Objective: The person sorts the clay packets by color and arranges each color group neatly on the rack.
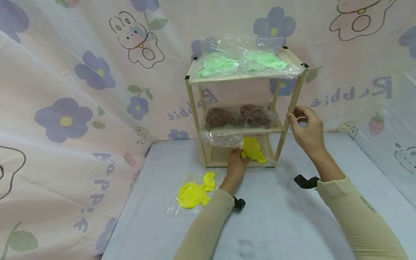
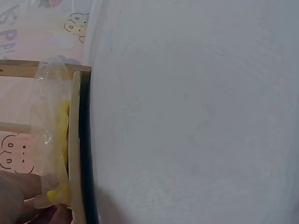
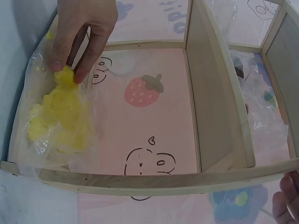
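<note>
A small wooden shelf rack (image 1: 294, 90) stands against the patterned cloth. On its bottom board lies a clear bag with a flat, lumpy yellow piece (image 1: 252, 148), whose material I cannot tell. My left hand (image 1: 236, 164) pinches this bag near one end of the yellow piece, as the right wrist view shows. My right hand (image 1: 308, 130) holds the rack's front right post between thumb and fingers. A second bagged yellow piece (image 1: 191, 195) lies on the table, left of my left forearm.
Bagged light green pieces (image 1: 219, 64) rest on the top board. Bagged brown pieces (image 1: 219, 117) sit on the middle board, and loose plastic (image 1: 224, 138) hangs over its front edge. The white table (image 1: 266, 216) meets the hanging cloth (image 1: 123, 90) behind.
</note>
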A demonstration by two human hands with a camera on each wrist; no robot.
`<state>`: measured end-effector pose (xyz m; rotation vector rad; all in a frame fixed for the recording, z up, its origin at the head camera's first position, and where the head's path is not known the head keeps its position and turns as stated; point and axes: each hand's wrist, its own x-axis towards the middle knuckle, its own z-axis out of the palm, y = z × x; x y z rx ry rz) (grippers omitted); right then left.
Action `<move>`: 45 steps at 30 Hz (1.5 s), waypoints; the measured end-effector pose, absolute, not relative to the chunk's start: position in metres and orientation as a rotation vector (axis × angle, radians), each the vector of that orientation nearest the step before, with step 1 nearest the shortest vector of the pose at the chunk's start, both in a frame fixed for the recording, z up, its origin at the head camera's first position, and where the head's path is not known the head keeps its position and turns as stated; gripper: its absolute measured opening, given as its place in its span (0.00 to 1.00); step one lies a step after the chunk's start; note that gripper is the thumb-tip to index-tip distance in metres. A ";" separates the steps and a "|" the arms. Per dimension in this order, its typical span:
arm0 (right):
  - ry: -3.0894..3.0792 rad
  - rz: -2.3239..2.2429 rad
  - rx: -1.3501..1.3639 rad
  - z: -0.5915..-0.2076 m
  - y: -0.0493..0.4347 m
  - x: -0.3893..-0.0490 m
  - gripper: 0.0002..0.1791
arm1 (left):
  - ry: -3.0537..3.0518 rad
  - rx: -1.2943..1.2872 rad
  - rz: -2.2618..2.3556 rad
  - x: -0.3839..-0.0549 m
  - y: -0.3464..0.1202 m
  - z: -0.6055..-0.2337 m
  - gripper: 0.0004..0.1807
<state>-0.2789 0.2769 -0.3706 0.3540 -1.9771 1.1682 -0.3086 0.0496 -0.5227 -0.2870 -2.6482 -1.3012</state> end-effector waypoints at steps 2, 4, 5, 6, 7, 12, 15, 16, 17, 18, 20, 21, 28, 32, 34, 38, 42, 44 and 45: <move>-1.981 1.166 0.347 -0.370 0.276 -0.278 0.14 | -2.654 -0.275 -1.319 -0.307 0.048 -0.521 0.19; -1.981 1.162 0.341 -0.370 0.275 -0.278 0.14 | -2.666 -0.266 -1.329 -0.305 0.046 -0.519 0.20; -1.981 1.162 0.338 -0.369 0.275 -0.277 0.14 | -2.670 -0.270 -1.337 -0.304 0.045 -0.517 0.20; -1.982 1.161 0.336 -0.369 0.275 -0.277 0.14 | -2.672 -0.274 -1.344 -0.302 0.044 -0.516 0.21; -1.981 1.162 0.336 -0.369 0.275 -0.276 0.14 | -2.674 -0.278 -1.352 -0.301 0.043 -0.515 0.21; -1.981 1.172 0.333 -0.368 0.274 -0.276 0.14 | -2.697 -0.363 -1.281 -0.295 0.033 -0.513 0.23; -1.985 1.176 0.326 -0.368 0.274 -0.277 0.14 | -2.708 -0.445 -1.225 -0.290 0.023 -0.510 0.22; -1.986 1.180 0.322 -0.369 0.274 -0.277 0.14 | -2.710 -0.473 -1.221 -0.288 0.019 -0.508 0.22; -1.985 1.182 0.321 -0.369 0.274 -0.277 0.14 | -2.714 -0.499 -1.218 -0.287 0.015 -0.506 0.22; -1.986 1.183 0.320 -0.369 0.274 -0.277 0.14 | -2.718 -0.524 -1.221 -0.285 0.011 -0.504 0.22; -1.984 1.186 0.321 -0.369 0.274 -0.278 0.14 | -2.730 -0.563 -1.250 -0.281 0.003 -0.501 0.23; -1.982 1.189 0.321 -0.370 0.274 -0.278 0.14 | -2.736 -0.582 -1.268 -0.279 -0.001 -0.499 0.23; -1.982 1.188 0.325 -0.370 0.274 -0.280 0.14 | -2.805 -0.586 -1.270 -0.265 -0.030 -0.488 0.20; -1.973 1.185 0.333 -0.370 0.275 -0.281 0.14 | -2.790 -0.619 -1.253 -0.260 -0.051 -0.483 0.19; -1.970 1.185 0.339 -0.370 0.276 -0.281 0.14 | -2.792 -0.650 -1.258 -0.258 -0.062 -0.481 0.18; -1.973 1.188 0.342 -0.370 0.276 -0.281 0.14 | -2.808 -0.701 -1.236 -0.256 -0.084 -0.477 0.17; -1.983 1.184 0.338 -0.370 0.276 -0.279 0.14 | -2.829 -0.667 -1.208 -0.253 -0.102 -0.474 0.15; -1.987 1.183 0.336 -0.370 0.276 -0.279 0.15 | -2.841 -0.629 -1.174 -0.251 -0.109 -0.473 0.15; -1.989 1.184 0.334 -0.371 0.276 -0.280 0.15 | -2.843 -0.616 -1.153 -0.250 -0.112 -0.474 0.14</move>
